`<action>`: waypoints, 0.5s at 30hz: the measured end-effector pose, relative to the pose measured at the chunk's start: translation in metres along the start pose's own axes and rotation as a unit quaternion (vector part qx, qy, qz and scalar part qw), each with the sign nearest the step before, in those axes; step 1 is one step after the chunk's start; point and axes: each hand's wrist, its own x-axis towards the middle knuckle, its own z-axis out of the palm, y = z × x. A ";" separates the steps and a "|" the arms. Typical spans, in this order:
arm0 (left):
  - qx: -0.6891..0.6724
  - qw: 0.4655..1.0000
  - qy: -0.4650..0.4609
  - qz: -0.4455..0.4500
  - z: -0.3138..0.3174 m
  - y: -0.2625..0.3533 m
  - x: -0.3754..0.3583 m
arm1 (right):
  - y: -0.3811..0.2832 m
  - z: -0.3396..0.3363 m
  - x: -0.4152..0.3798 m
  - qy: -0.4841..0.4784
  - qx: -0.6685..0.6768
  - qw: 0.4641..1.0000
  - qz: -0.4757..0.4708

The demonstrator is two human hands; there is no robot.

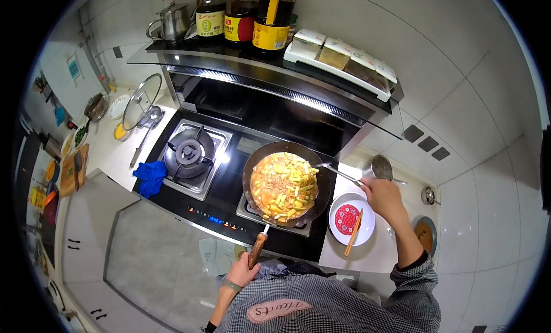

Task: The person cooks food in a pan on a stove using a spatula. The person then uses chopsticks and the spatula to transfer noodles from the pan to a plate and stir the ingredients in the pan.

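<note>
Wok (321, 187) on the right-hand burner of the stove (229, 189), filled with yellow chunks of food (282, 185) in an orange sauce; its wooden handle (257, 250) sticks out over the front edge toward the person. Above the stove, the hood (258, 75) carries bottles and jars (247, 20), a small metal kettle (172, 22) and a long white tray of seasoning boxes (344, 57). The left burner (189, 152) stands bare, with a blue cloth (151, 177) crumpled at its front corner. On the counter to the left, a glass lid (140, 100) leans upright. To the right of the wok sits a white plate with a red centre (351, 218), and a pair of chopsticks (353, 232) lies across its rim. The left hand (242, 271) is wrapped around the end of the wooden handle. The right hand (381, 196) is clenched on the handle of a spatula (338, 172), whose blade reaches in at the wok's right rim. Just behind that hand a metal ladle (381, 166) rests on the counter.
</note>
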 end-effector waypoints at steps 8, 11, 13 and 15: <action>0.006 1.000 0.010 0.013 0.001 -0.001 0.000 | 0.002 0.069 0.017 0.004 0.206 0.978 0.016; 0.013 1.000 -0.009 -0.012 -0.001 0.002 -0.001 | -0.008 0.090 0.030 0.023 0.234 0.971 0.044; -0.002 1.000 -0.012 -0.009 0.001 0.001 0.000 | -0.020 0.108 0.042 0.014 0.307 0.950 0.061; 0.004 1.000 -0.012 -0.015 -0.002 0.005 -0.002 | -0.034 0.127 0.045 0.002 0.375 0.926 0.037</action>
